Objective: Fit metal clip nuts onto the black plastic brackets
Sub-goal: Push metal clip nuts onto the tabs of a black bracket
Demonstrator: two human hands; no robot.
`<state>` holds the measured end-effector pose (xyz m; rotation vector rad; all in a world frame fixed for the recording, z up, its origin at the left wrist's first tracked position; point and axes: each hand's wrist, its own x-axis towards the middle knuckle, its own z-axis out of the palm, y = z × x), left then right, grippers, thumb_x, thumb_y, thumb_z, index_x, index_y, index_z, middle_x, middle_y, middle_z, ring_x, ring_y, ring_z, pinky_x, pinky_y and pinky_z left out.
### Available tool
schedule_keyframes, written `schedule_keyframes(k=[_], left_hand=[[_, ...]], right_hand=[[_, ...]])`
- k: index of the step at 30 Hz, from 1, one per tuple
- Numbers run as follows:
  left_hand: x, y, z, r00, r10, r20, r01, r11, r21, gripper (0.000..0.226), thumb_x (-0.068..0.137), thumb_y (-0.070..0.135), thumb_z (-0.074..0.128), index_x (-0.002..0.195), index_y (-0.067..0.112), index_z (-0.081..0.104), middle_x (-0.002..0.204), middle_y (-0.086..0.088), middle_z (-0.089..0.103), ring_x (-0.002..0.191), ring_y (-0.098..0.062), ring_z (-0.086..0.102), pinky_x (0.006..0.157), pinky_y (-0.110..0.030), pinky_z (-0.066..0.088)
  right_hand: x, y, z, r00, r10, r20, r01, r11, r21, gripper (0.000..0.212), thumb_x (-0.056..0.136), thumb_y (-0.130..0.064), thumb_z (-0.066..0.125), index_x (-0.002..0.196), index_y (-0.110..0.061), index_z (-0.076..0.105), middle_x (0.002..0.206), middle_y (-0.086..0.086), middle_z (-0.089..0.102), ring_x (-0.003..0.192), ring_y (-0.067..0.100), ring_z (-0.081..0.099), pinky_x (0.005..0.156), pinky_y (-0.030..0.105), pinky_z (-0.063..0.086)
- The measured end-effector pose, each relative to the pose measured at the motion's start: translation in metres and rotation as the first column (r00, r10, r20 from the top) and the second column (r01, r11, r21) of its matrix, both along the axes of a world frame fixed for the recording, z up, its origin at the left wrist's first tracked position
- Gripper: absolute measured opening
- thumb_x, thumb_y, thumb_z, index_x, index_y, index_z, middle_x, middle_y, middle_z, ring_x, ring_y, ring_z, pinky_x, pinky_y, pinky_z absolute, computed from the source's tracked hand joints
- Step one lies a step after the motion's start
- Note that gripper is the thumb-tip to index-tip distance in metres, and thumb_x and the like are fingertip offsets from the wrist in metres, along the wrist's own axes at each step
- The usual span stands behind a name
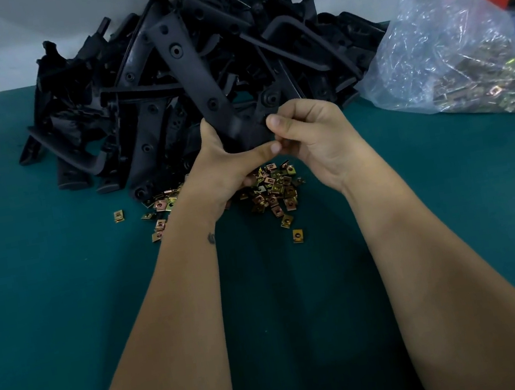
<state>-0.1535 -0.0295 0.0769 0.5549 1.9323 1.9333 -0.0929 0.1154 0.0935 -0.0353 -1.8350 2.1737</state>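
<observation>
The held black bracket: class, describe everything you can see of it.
The held bracket is a long, flat, matte black strip, plastic by its look, with round holes along its face. It rises tilted up and leftward before the bracket pile. The left hand grips its lower end; the right hand pinches there too. Whether a clip nut is fitted is hidden.

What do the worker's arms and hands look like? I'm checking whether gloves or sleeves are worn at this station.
Both forearms are bare, with no sleeves in view. The left hand and right hand wear no gloves, rings or watch. A small dark tattoo marks the left wrist.
</observation>
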Motion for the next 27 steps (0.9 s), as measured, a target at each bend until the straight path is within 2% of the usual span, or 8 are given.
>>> schedule_keyframes(k=[4, 7, 10, 12, 16, 18, 24, 27], left_hand=[[0.000, -0.001, 0.001, 1.000, -0.007, -0.025, 0.006, 0.999, -0.036, 0.073, 0.059, 0.039, 0.089, 0.114, 0.052, 0.041, 0.109, 0.025, 0.066, 0.099, -0.003, 0.067, 0.061, -0.020, 0.052], [0.000, -0.002, 0.003, 0.999, -0.017, -0.044, 0.014, 0.998, -0.056, 0.074, 0.062, 0.038, 0.088, 0.116, 0.052, 0.039, 0.115, 0.026, 0.062, 0.103, -0.002, 0.064, 0.062, -0.018, 0.052], [0.002, -0.001, 0.005, 0.998, -0.004, -0.056, 0.003, 0.999, -0.032, 0.073, 0.064, 0.037, 0.088, 0.116, 0.052, 0.039, 0.114, 0.026, 0.063, 0.101, -0.002, 0.065, 0.058, -0.015, 0.050], [0.004, 0.002, 0.005, 0.998, 0.012, -0.063, -0.011, 1.000, 0.007, 0.072, 0.066, 0.033, 0.088, 0.116, 0.050, 0.040, 0.110, 0.025, 0.066, 0.094, 0.000, 0.068, 0.056, -0.016, 0.049], [0.005, 0.007, 0.003, 0.999, 0.031, -0.044, -0.026, 0.993, 0.117, 0.069, 0.068, 0.023, 0.088, 0.116, 0.043, 0.043, 0.107, 0.014, 0.070, 0.083, -0.001, 0.068, 0.053, -0.019, 0.046], [0.005, 0.008, 0.003, 0.999, 0.026, -0.036, -0.021, 0.990, 0.138, 0.069, 0.066, 0.024, 0.088, 0.115, 0.043, 0.043, 0.105, 0.014, 0.071, 0.083, -0.003, 0.068, 0.052, -0.019, 0.046], [0.003, 0.004, 0.004, 0.999, 0.021, -0.037, -0.019, 0.999, 0.045, 0.074, 0.065, 0.030, 0.089, 0.120, 0.042, 0.041, 0.106, 0.020, 0.068, 0.084, -0.001, 0.067, 0.052, -0.020, 0.047], [0.002, 0.001, 0.004, 0.998, 0.011, -0.056, -0.012, 1.000, -0.013, 0.075, 0.065, 0.034, 0.089, 0.118, 0.051, 0.039, 0.110, 0.024, 0.066, 0.093, -0.001, 0.067, 0.055, -0.017, 0.049]], right_hand=[[0.001, 0.006, 0.002, 1.000, -0.008, 0.000, 0.008, 0.990, 0.144, 0.026, 0.090, 0.001, 0.063, 0.067, -0.010, 0.057, 0.055, -0.007, 0.055, 0.058, 0.009, 0.050, 0.061, 0.022, 0.045], [0.001, 0.009, 0.004, 1.000, -0.009, 0.005, 0.008, 0.985, 0.171, 0.028, 0.089, 0.001, 0.063, 0.065, -0.010, 0.056, 0.053, -0.006, 0.055, 0.056, 0.010, 0.048, 0.058, 0.022, 0.043], [0.001, 0.005, 0.003, 1.000, 0.004, -0.010, -0.004, 0.999, 0.052, 0.030, 0.090, 0.002, 0.061, 0.064, -0.010, 0.054, 0.054, -0.005, 0.051, 0.055, 0.008, 0.047, 0.057, 0.021, 0.042], [-0.001, 0.001, 0.003, 0.999, 0.012, -0.033, -0.014, 0.998, -0.056, 0.031, 0.091, 0.002, 0.060, 0.064, -0.011, 0.053, 0.056, -0.005, 0.049, 0.055, 0.007, 0.047, 0.057, 0.021, 0.042], [-0.004, -0.009, 0.003, 0.994, 0.073, -0.086, -0.093, 0.960, -0.263, 0.039, 0.093, 0.001, 0.057, 0.057, -0.014, 0.056, 0.058, -0.006, 0.045, 0.059, 0.008, 0.042, 0.062, 0.025, 0.039], [-0.004, -0.011, 0.003, 0.992, 0.082, -0.091, -0.107, 0.946, -0.308, 0.041, 0.092, 0.001, 0.057, 0.055, -0.016, 0.057, 0.059, -0.005, 0.044, 0.061, 0.009, 0.041, 0.064, 0.027, 0.036], [-0.001, -0.005, 0.005, 0.999, 0.036, -0.037, -0.040, 0.994, -0.100, 0.035, 0.093, 0.000, 0.059, 0.063, -0.012, 0.045, 0.054, -0.008, 0.042, 0.051, 0.005, 0.042, 0.057, 0.023, 0.032], [0.001, -0.002, 0.005, 1.000, 0.024, -0.001, -0.024, 1.000, 0.008, 0.037, 0.093, -0.001, 0.059, 0.062, -0.012, 0.042, 0.047, -0.011, 0.041, 0.049, 0.005, 0.037, 0.056, 0.023, 0.031]])
